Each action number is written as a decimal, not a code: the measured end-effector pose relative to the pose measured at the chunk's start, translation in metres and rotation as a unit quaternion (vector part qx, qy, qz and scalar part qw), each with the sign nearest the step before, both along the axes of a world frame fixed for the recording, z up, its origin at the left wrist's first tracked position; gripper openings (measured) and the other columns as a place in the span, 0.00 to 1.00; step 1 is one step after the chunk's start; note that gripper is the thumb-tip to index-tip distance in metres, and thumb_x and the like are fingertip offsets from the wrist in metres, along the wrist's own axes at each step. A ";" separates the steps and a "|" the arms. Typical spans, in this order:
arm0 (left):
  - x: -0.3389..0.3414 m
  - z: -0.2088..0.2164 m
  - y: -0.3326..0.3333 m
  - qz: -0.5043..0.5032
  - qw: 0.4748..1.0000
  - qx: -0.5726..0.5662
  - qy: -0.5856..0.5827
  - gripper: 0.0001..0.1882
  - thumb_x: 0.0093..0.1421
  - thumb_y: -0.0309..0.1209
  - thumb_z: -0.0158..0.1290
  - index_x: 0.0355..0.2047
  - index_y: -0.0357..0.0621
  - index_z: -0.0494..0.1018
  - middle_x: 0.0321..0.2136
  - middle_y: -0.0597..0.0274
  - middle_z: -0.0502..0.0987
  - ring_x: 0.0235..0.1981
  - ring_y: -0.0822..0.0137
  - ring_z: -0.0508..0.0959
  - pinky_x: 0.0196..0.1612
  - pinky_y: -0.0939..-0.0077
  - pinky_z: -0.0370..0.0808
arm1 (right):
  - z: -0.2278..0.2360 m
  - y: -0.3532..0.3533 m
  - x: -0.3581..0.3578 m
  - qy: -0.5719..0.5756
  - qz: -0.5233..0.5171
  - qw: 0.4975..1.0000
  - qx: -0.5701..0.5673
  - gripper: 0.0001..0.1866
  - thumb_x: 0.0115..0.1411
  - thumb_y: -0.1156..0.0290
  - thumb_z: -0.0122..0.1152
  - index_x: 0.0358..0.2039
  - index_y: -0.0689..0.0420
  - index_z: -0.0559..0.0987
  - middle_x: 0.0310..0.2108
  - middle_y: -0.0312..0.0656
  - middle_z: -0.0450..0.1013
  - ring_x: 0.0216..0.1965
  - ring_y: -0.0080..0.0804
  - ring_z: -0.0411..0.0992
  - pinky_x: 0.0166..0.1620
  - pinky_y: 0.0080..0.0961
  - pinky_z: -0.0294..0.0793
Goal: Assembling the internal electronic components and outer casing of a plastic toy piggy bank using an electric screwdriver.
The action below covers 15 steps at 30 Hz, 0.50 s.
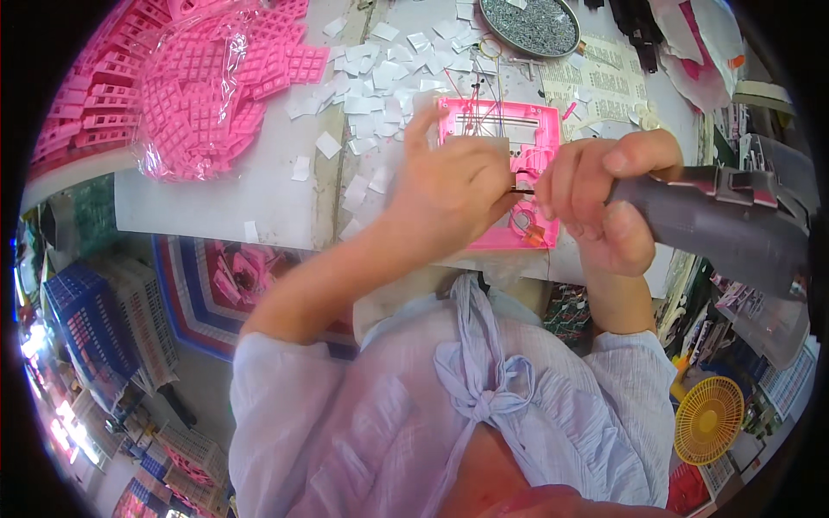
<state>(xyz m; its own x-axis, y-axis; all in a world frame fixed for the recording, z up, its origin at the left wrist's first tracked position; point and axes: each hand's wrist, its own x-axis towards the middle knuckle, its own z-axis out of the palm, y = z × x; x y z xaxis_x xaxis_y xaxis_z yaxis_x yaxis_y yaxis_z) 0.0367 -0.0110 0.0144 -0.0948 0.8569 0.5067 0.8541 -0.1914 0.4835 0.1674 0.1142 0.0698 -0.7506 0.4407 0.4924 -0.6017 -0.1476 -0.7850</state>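
Observation:
A pink plastic frame (505, 129) with thin wires lies on the white worktable (216, 198) in front of me. My left hand (445, 186) rests over the frame's left part, fingers pinched at a small dark part beside the tool tip. My right hand (604, 203) grips a grey power screwdriver (725, 224), its tip pointing left toward the pinched fingers over the frame. The frame's lower part is partly hidden by both hands.
Pink grid parts in a clear bag (203, 86) are piled at the far left. White paper squares (380, 78) litter the table. A round tray of small screws (528, 24) sits at the back. Printed sheets (596, 86) lie to the right. A yellow fan (708, 419) stands low right.

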 end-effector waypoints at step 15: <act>-0.077 -0.026 0.214 0.105 0.951 -0.222 0.189 0.11 0.47 0.34 0.64 0.33 0.50 0.86 0.41 0.58 0.84 0.52 0.57 0.76 0.52 0.46 0.63 | -0.022 -0.025 -0.006 -0.118 -0.004 0.992 0.037 0.14 0.65 0.70 0.60 0.45 0.58 0.67 0.16 0.33 0.64 0.17 0.23 0.61 0.24 0.28 0.68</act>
<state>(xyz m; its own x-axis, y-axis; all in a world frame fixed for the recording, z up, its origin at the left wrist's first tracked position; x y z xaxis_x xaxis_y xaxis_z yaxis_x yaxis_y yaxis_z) -0.0399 0.2031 -0.0121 -0.1701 0.9768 0.1302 0.9798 0.1536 0.1280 0.1616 0.0893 0.0475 -0.8452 0.4160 0.3355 -0.4015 -0.0800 -0.9123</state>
